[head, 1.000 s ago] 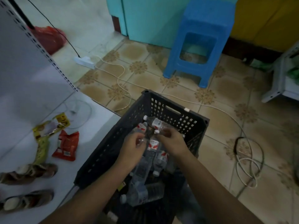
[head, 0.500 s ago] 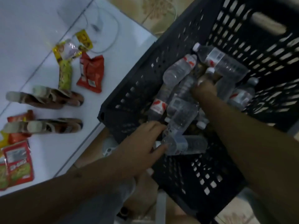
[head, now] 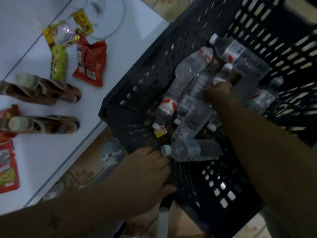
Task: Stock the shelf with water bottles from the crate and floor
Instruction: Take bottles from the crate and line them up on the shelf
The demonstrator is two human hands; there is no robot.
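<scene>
A black perforated crate (head: 137, 86) holds several clear water bottles with red-and-white labels, lying jumbled. My right hand (head: 217, 94) reaches deep into the pile and grips an upright small bottle (head: 221, 77) just below its white cap. My left hand (head: 147, 170) sits at the crate's near wall, its fingertips by the white cap of a bottle lying on its side (head: 193, 150), thumb spread and nothing gripped. The white shelf (head: 42, 160) lies to the left of the crate, with no bottles on the part in view.
Snack packets lie on the shelf: a red one (head: 90, 62), yellow-green ones (head: 59, 54) and brown ones (head: 42, 90). A grey shoe (head: 111, 154) stands on the tiled floor between shelf and crate. A small yellow carton (head: 160, 132) lies among the bottles.
The view tipped down onto the crate. My left hand went from the pile to the near wall by the lying bottle's cap. My right hand stays low on its bottle.
</scene>
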